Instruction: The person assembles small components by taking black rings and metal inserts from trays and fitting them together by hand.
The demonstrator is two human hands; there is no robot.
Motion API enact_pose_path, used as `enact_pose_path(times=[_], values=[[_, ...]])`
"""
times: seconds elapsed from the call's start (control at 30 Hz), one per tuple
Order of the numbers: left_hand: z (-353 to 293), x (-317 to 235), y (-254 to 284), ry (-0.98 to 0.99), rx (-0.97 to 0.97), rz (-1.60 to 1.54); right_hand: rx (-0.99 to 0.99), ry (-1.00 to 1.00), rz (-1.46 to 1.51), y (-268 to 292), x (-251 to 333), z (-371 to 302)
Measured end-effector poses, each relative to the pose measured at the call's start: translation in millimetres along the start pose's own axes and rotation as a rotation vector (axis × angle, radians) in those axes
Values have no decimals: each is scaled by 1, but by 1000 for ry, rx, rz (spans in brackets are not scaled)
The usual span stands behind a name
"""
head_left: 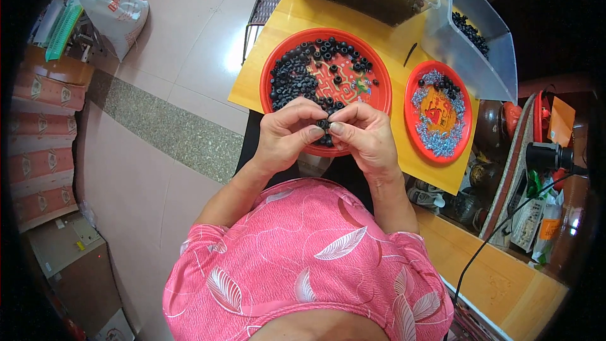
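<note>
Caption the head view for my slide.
Left hand and right hand pinch a black bead over a red tray.

pink crinkled top (278, 243) | white leaf prints (341, 244) | short sleeves (205, 241) | left hand (287, 134), right hand (369, 137): bare

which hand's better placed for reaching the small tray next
Probably the right hand: it is nearer the small tray, which lies to its right, while the left hand is farther off. Both hands meet at a black bead.
</note>
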State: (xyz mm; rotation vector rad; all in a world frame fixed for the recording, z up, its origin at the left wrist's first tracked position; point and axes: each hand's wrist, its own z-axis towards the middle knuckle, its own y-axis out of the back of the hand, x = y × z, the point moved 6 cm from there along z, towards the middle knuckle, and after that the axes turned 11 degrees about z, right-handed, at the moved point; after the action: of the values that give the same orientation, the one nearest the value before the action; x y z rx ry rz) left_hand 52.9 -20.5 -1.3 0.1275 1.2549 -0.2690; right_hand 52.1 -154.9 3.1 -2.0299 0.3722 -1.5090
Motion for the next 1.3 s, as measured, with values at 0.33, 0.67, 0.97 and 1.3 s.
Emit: enact_pose_path(times=[0.33, 0.67, 0.97, 1.3], values=[[-1, 9, -6, 186, -29, -364, 10, 28, 22, -2, 6, -1], [2, -14, -2, -65, 19, 149, 119, -40, -53, 2, 0, 3], [5, -20, -5, -147, 108, 247, 318, -283, 298, -3, -18, 2], [3, -14, -10, -142, 151, 288, 321, -274, 309, -1, -28, 2]])
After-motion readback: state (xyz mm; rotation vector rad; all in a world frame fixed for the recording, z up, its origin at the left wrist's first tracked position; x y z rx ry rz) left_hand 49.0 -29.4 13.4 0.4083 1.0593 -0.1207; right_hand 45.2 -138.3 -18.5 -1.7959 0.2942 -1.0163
